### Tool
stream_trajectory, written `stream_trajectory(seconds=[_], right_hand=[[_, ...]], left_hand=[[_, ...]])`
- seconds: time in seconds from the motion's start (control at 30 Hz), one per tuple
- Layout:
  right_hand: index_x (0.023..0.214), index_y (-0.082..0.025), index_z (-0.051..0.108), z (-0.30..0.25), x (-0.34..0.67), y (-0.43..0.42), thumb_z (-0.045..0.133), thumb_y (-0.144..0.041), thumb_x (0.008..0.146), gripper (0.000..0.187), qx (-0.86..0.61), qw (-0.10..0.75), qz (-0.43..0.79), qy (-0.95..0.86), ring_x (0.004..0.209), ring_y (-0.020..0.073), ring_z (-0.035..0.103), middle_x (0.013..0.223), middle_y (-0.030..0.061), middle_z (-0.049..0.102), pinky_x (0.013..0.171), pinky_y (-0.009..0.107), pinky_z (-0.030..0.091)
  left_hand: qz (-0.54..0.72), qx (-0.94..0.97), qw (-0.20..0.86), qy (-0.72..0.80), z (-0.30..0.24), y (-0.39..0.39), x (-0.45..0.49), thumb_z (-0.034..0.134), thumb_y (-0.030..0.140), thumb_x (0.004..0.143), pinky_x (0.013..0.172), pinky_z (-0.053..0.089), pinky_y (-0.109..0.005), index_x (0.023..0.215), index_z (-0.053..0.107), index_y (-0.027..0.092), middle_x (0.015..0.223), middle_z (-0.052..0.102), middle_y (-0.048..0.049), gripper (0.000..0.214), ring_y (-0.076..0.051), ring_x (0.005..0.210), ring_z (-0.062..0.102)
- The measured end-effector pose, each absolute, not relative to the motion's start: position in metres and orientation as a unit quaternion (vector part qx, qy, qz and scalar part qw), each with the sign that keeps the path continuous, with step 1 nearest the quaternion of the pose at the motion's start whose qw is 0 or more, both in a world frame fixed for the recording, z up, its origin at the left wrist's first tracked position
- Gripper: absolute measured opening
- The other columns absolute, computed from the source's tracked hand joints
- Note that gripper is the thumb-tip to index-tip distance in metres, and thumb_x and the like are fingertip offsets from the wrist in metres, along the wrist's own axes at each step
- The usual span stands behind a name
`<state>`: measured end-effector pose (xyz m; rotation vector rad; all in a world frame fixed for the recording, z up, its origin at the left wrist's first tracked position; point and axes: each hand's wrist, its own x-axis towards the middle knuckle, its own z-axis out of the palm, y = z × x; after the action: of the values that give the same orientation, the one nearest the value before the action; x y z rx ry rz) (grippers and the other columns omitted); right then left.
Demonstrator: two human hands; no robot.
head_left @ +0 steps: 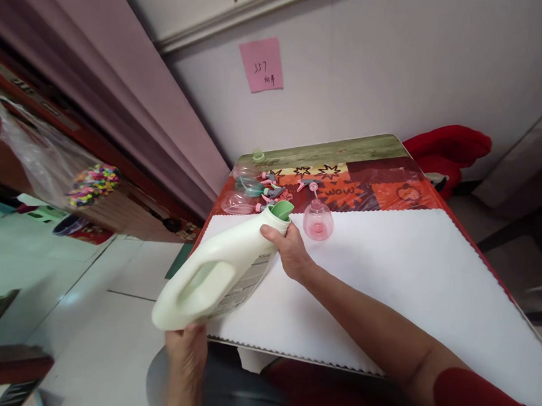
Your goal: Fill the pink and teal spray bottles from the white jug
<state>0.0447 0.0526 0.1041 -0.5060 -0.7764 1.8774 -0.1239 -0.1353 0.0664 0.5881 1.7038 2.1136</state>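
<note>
A large pale detergent jug (236, 237) with a green pour spout (281, 210) is held tilted, its mouth toward the upper right. My right hand (291, 248) grips its neck, thumb on the near side. Under the base, my left hand (187, 344) supports the jug; most of those fingers are hidden behind it. Just right of the spout, apart from it, an uncapped pink clear spray bottle (318, 223) stands upright with a little pink at its bottom. Behind that bottle lies a pink and grey spray head (311, 185).
Several clear bottles and spray heads (273, 193) lie at the table's back left, near a green cap (258, 156). A white mat (390, 281) covers the table's front. A red plush-looking object (454, 151) sits beyond the right edge. A plastic bag (51, 151) hangs at left.
</note>
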Motion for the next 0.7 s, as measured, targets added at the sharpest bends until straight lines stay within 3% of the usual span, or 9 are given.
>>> stream_trajectory(seconds=[0.1, 0.3, 0.43, 0.7], right_hand=[[0.102, -0.019, 0.065, 0.105, 0.047, 0.051, 0.082, -0.045, 0.070, 0.045, -0.217, 0.505, 0.771, -0.323, 0.081, 0.0179, 0.065, 0.092, 0.0017, 0.073, 0.079, 0.031, 0.052], [0.101, -0.018, 0.067, 0.102, 0.048, 0.055, 0.082, -0.044, 0.070, 0.044, -0.232, 0.512, 0.766, -0.312, 0.084, 0.0194, 0.066, 0.093, 0.0023, 0.074, 0.080, 0.032, 0.052], [0.104, -0.019, 0.068, 0.100, 0.047, 0.061, 0.082, -0.044, 0.069, 0.045, -0.249, 0.516, 0.771, -0.276, 0.083, 0.0188, 0.067, 0.093, 0.0012, 0.075, 0.080, 0.032, 0.053], [0.113, -0.018, 0.068, 0.112, 0.056, 0.070, 0.077, -0.044, 0.075, 0.046, -0.224, 0.512, 0.795, -0.236, 0.091, 0.0202, 0.069, 0.101, 0.0027, 0.076, 0.086, 0.032, 0.054]], left_hand=[[0.757, 0.192, 0.239, 0.577, 0.050, -0.121, -0.102, 0.095, 0.054, 0.040, 0.104, 0.051, -0.045, 0.113, 0.069, 0.030, 0.125, 0.071, -0.0060, 0.081, -0.034, 0.127, 0.057], [0.755, 0.162, 0.281, 0.570, 0.043, -0.109, -0.096, 0.094, 0.046, 0.041, 0.106, 0.049, -0.052, 0.110, 0.072, 0.030, 0.122, 0.074, -0.0057, 0.074, -0.036, 0.129, 0.057], [0.743, 0.142, 0.260, 0.600, 0.044, -0.107, -0.100, 0.092, 0.042, 0.043, 0.106, 0.049, -0.054, 0.110, 0.072, 0.030, 0.117, 0.075, -0.0040, 0.071, -0.036, 0.126, 0.059], [0.742, 0.208, 0.166, 0.616, 0.073, -0.097, -0.101, 0.088, 0.041, 0.052, 0.093, 0.060, -0.045, 0.108, 0.071, 0.034, 0.116, 0.076, -0.0016, 0.059, -0.033, 0.120, 0.065]])
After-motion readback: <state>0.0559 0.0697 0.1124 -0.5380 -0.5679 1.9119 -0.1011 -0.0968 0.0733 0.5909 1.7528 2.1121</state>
